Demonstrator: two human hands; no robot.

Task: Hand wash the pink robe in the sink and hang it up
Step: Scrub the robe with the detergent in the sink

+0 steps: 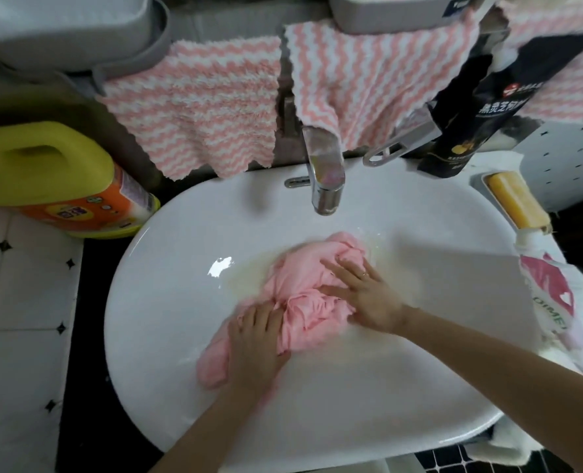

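Pink robe (303, 302): bunched in a heap on the floor of the sink (167, 302), just in front of the tap (324, 179), with one end trailing off to the tap's near left.
Right hand (368, 295): lies on the heap's right side; fingers (341, 268) are spread and straight and press flat on the cloth, gripping nothing.
Left hand (257, 339): rests on the trailing end; fingers (266, 315) are together and nearly straight, tips against a fold, pressing rather than grasping.
Water: a pale yellowish film rings the robe in front of the tap.
Cloths (198, 107): pink-and-white striped, hanging behind the tap on both sides.
Jug (44, 172): yellow with an orange label, far left of the tap.
Soap (518, 203): a yellow bar in a dish right of the tap.
Pouch (471, 114): dark, behind and right of the tap.
Bag (549, 295): white and pink, on the rim to the tap's near right.
Tiles (17, 302): white with small black diamonds, left of the tap and nearer.
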